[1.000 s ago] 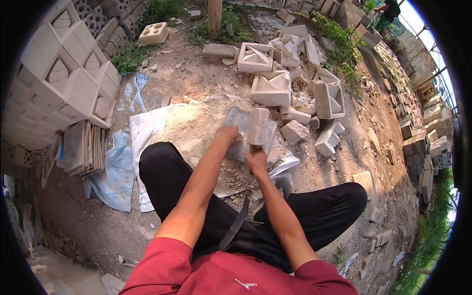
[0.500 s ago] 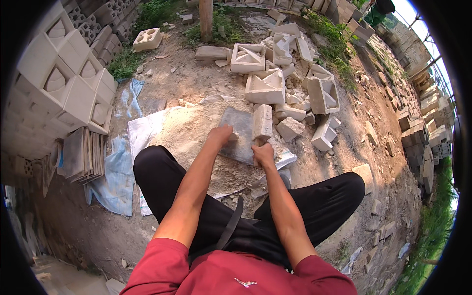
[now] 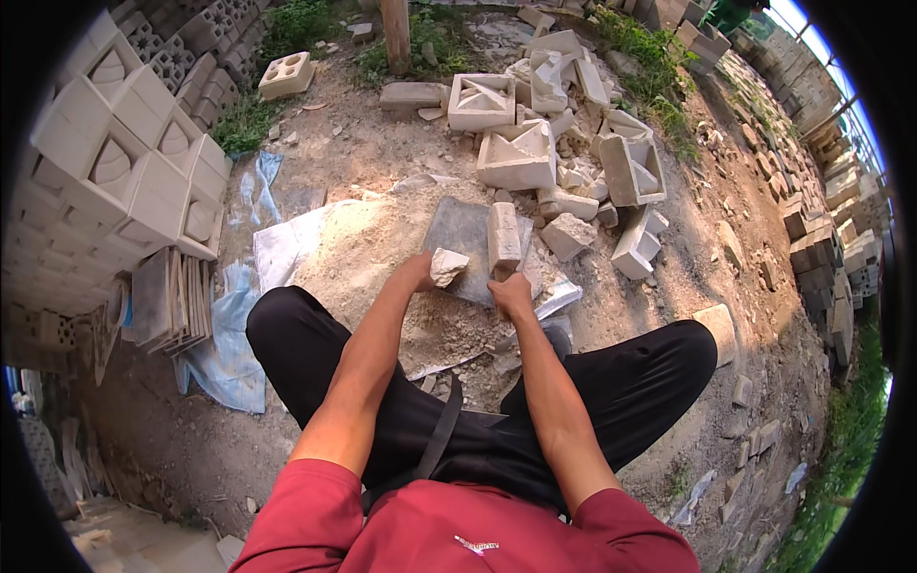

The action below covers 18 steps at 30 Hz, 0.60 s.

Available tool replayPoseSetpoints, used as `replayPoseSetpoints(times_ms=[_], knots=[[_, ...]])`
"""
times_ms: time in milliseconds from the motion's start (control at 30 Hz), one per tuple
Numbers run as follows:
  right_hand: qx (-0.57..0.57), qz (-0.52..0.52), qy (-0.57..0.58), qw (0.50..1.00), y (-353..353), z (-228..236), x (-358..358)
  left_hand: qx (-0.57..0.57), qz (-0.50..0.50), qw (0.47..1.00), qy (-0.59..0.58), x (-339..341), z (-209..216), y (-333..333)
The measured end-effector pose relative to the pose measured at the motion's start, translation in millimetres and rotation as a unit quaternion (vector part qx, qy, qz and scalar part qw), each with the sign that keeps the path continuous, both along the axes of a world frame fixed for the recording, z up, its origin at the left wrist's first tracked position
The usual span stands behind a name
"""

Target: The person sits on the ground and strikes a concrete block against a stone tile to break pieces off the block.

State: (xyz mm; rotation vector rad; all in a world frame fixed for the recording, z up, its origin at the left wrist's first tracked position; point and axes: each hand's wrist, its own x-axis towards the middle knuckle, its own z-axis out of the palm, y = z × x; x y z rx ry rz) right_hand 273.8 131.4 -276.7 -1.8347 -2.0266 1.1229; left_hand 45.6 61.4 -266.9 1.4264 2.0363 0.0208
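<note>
My left hand (image 3: 417,271) is closed on a pale, broken chunk of block (image 3: 449,267), its rough face turned up. Beneath it lies a grey, dusty flat slab (image 3: 454,231), set on a heap of pale crushed rubble (image 3: 368,253). To the right, my right hand (image 3: 511,292) grips what looks like a mallet (image 3: 503,237) with a long, dust-covered, block-shaped head. Its handle is mostly hidden in my fingers. The mallet's head is over the slab's right side, apart from the chunk; whether it touches the slab I cannot tell.
Broken hollow blocks (image 3: 517,155) lie piled beyond the slab. Decorative blocks (image 3: 124,143) are stacked high at the left, above leaning thin boards (image 3: 172,299). A wooden post (image 3: 395,38) stands ahead. Pale sheeting (image 3: 287,239) lies under the rubble; more blocks (image 3: 817,248) line the right.
My left hand has turned and shifted slightly left, bringing the chunk into fuller view. My right hand and the mallet have hardly moved.
</note>
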Motion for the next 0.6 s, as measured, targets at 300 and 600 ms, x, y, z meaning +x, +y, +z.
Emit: replayPoseSetpoints(times_ms=[300, 600], knots=[[-0.017, -0.003, 0.019, 1.0, 0.9, 7.8, -2.2, 0.021, 0.109, 0.992, -0.06, 1.7, 0.9, 11.2], [0.054, 0.014, 0.115, 0.992, -20.9, 23.0, -27.4, 0.042, 0.1, 0.994, 0.012, -1.1, 2.6, 15.2]])
